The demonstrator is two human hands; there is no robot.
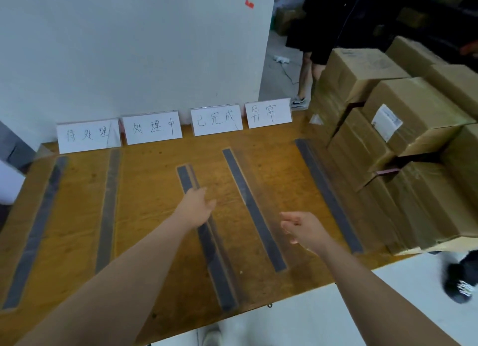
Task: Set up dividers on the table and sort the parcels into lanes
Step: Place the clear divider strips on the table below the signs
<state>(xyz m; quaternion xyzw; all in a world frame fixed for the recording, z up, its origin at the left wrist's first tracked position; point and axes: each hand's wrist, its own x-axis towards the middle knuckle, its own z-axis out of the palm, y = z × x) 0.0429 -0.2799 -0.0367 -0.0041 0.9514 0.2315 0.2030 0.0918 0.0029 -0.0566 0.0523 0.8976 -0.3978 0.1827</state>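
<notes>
The wooden table fills most of my view, its far edge up against a white wall. At its right side stands the stack of cardboard parcels. None of them is in a lane yet, and I judge they are kept there so each is an easy reach.

Five dark strips run from the near edge toward the wall: the far-left divider, the second divider, the middle divider, the fourth divider and the right-hand divider. Together they mark four lanes. At the head of the lanes stand four handwritten cards, one per lane as I take it, to name what belongs there.

The middle divider's far end stops well short of the cards, so I judge it is the one being set straight. My left hand lies over its far part with the fingers stretched out and relaxed. I cannot tell whether they touch the strip. My right hand hovers over bare wood between the fourth and right-hand dividers, fingers loosely curled, holding nothing.
</notes>
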